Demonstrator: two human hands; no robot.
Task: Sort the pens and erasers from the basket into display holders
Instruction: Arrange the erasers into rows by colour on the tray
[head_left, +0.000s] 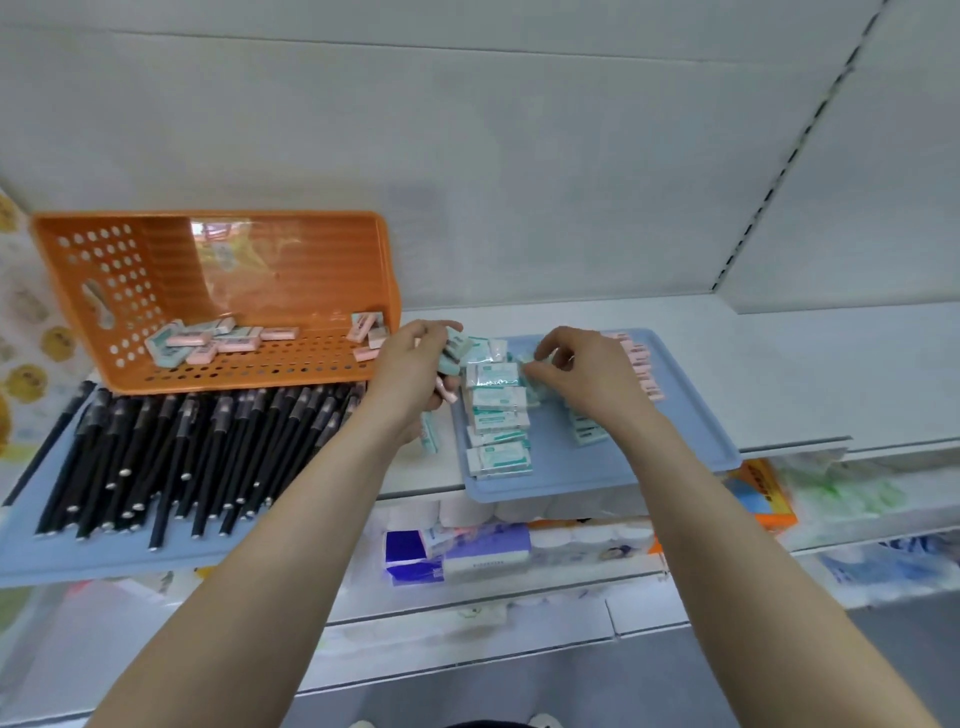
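White shelving (779, 374) — pale back panel (519, 156)

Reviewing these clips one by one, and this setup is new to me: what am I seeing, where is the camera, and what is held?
No machine here: a person's two bare arms, filmed by a camera worn on their head, looking down at a white shop shelf. A tilted orange perforated plastic basket holds loose erasers. In front of it, black pens lie on a pale blue tray. A second pale blue tray carries rows of wrapped erasers. The left hand grips a handful of erasers; the right hand pinches one eraser at the rows.
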